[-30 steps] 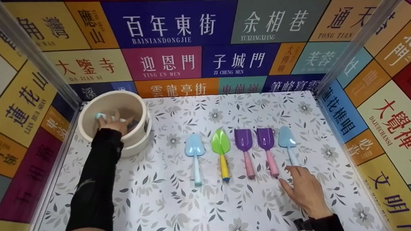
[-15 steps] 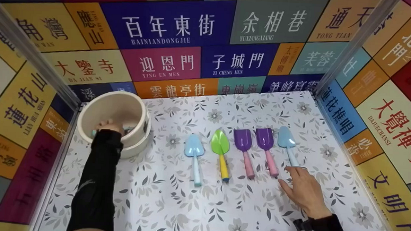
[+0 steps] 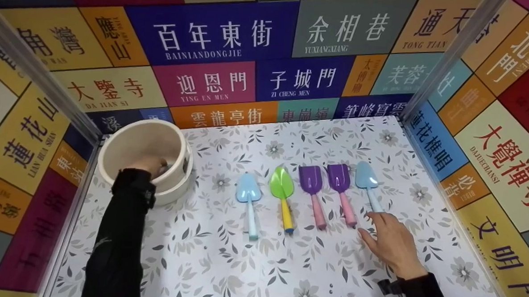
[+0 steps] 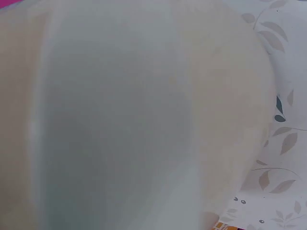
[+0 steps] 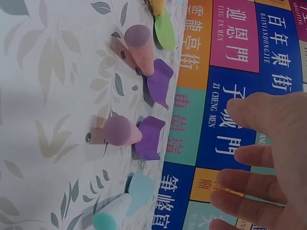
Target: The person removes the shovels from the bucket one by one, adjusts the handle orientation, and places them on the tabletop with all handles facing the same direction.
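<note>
My left hand (image 3: 150, 163) reaches down into a cream bucket (image 3: 112, 151) at the left. Its fingers are hidden inside, so I cannot tell what they hold. In the left wrist view a blurred pale band (image 4: 115, 115) fills the middle, close to the lens. My right hand (image 3: 392, 243) has relaxed, spread fingers, with fingertips by the handle of a light-blue toy shovel (image 3: 367, 175). Left of that shovel lie two purple toy shovels (image 3: 339, 177) with pink handles, a green one (image 3: 281, 182) with a yellow handle, and another light-blue one (image 3: 248, 188), all in a row.
The table (image 3: 223, 271) wears a white cloth printed with grey leaves and flowers. Panels (image 3: 207, 34) covered in coloured blocks of lettering stand at the back and both sides. The bucket sits near the back left corner.
My left hand has sunk deeper into the bucket, and its fingers, visible before, are now out of sight. The right hand and the row of shovels have stayed put.
</note>
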The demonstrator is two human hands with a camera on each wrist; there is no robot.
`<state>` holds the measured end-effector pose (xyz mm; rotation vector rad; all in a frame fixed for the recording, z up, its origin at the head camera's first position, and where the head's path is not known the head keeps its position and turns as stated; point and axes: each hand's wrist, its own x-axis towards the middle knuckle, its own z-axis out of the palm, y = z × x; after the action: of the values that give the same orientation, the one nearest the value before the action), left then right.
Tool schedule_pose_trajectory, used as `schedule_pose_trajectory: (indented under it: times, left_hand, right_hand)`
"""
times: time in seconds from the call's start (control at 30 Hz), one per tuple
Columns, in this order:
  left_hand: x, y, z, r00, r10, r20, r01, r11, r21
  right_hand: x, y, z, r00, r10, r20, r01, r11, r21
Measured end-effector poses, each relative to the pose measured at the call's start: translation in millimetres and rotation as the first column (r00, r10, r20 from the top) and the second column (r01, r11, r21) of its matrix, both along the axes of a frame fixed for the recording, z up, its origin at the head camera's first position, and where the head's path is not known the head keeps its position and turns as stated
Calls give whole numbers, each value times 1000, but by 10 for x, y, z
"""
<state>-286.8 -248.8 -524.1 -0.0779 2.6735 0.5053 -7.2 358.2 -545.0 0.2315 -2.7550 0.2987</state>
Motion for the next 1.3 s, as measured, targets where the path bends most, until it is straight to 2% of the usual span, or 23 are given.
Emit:
schedule_pose_trajectory:
  times: [0.03, 0.07, 0.1, 0.13, 0.2, 0.3, 0.4, 0.6, 0.7, 0.8, 0.93, 1.1, 1.3]
  left_hand:
    - [36, 12, 60, 996, -79, -28, 79, 997, -12]
    - [88, 30, 160, 988, -153, -29, 153, 988, -23]
    - [138, 54, 253, 973, -226, -34, 225, 974, -39]
    - [193, 80, 360, 949, -313, -44, 310, 949, -62]
    - [279, 128, 541, 904, -425, -42, 420, 903, -91]
    - [362, 169, 725, 907, -422, 4, 421, 904, -78]
    - [370, 144, 792, 911, -412, 5, 411, 907, -97]
    - [402, 26, 881, 911, -408, -63, 394, 905, -161]
    - [502, -32, 963, 911, -396, -113, 375, 912, -167]
    - [634, -87, 1031, 905, -384, -182, 357, 920, -163]
    - [830, -148, 1076, 886, -369, -280, 342, 929, -142]
    - [1120, -169, 1073, 850, -314, -423, 310, 947, -79]
    - [1452, -132, 963, 776, -193, -600, 258, 966, 23]
  right_hand:
    - [-2, -1, 3, 1000, 2, 0, -2, 1000, 0]
    - [-2, 0, 7, 1000, 4, -3, -4, 1000, 1]
    - [-3, 0, 9, 1000, 4, -4, -4, 1000, 1]
    - [-3, 0, 10, 1000, 3, -6, -3, 1000, 0]
    - [0, 5, 11, 1000, 2, -11, -2, 1000, -2]
    - [5, 12, 9, 1000, 0, -17, 0, 1000, -3]
    - [9, 14, 6, 1000, 6, -29, -6, 1000, -5]
    - [15, 13, -7, 999, 6, -41, -7, 1000, -6]
    - [18, 15, -11, 999, 0, -34, -1, 1000, -9]
    - [23, 20, -15, 1000, -3, -30, 3, 1000, -14]
    - [27, 27, -24, 999, 0, -42, -1, 1000, -14]
    - [27, 33, -31, 998, 4, -56, -4, 1000, -12]
    - [22, 23, -31, 999, 2, -50, -3, 1000, -25]
